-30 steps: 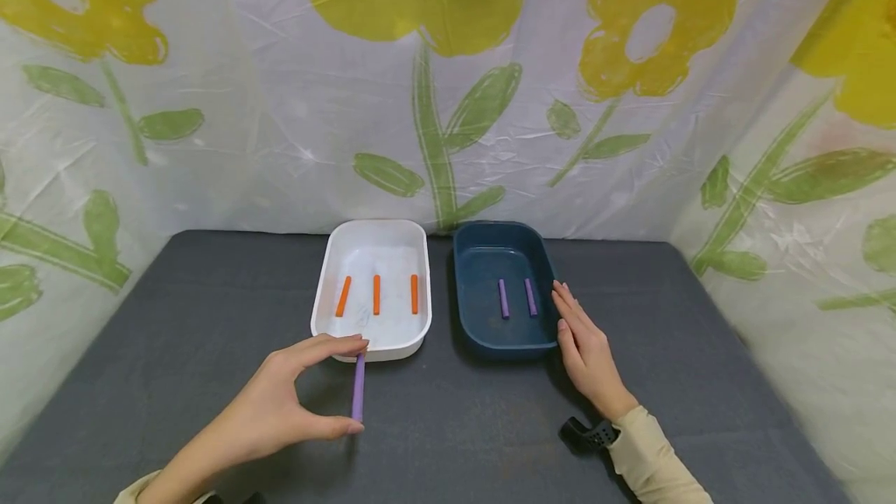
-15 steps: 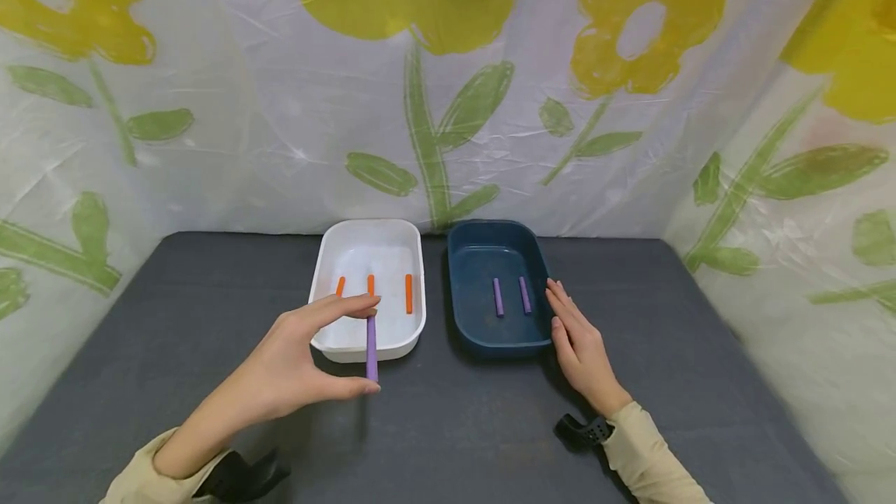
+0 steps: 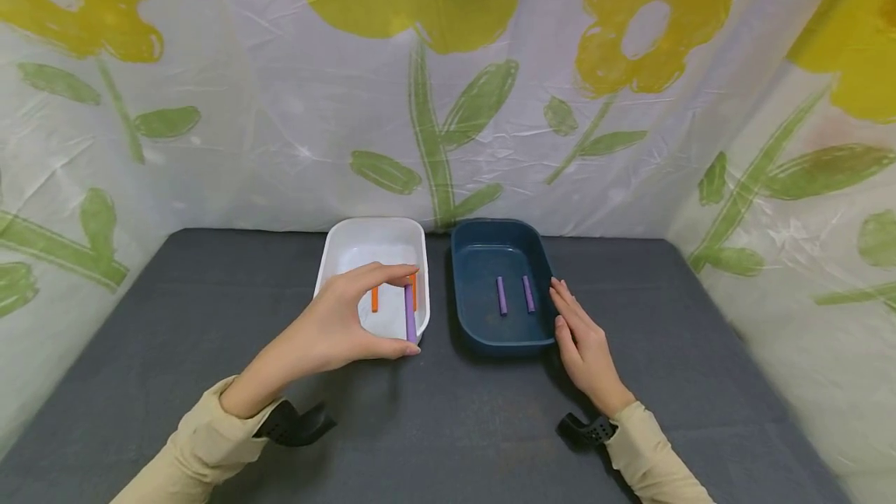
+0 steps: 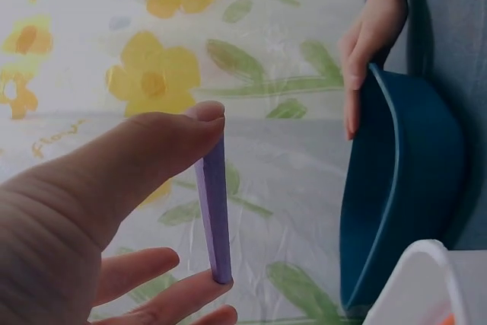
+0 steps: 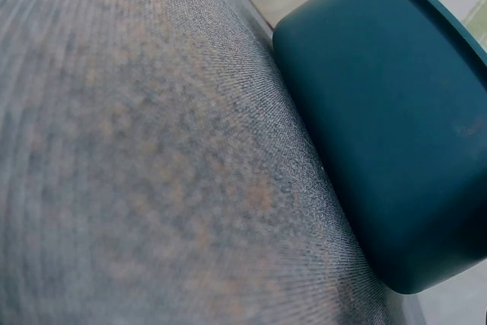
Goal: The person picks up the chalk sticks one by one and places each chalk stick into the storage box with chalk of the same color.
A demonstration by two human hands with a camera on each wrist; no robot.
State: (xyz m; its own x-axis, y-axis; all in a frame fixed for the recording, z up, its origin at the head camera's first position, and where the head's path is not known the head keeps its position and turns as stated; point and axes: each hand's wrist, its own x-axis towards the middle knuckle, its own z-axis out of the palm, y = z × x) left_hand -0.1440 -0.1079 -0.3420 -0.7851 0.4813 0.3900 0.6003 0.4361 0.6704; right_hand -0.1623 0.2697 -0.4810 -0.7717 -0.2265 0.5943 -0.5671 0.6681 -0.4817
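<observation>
My left hand [image 3: 346, 313] pinches a slim purple stick [image 3: 410, 313] end to end, thumb at the near end and fingertips at the far end. It is over the right side of the white tray [image 3: 378, 239]. Two orange sticks show in that tray, one [image 3: 374, 299] left of the purple stick, the other partly behind it. In the left wrist view the held stick [image 4: 214, 218] looks faceted. My right hand [image 3: 586, 352] rests with extended fingers against the right side of the dark blue tray [image 3: 483, 333], where two purple sticks [image 3: 502, 296] lie.
Both trays stand side by side at the back of a table with a dark grey cloth [image 3: 476, 426]. A pale flower-printed curtain [image 3: 280, 115] rises behind and at both sides. A black band [image 3: 297, 422] sits at my left wrist.
My left hand has carried the purple stick right and away from me, from the white tray's front edge to over its right side, covering the left orange stick. My right hand stays put.
</observation>
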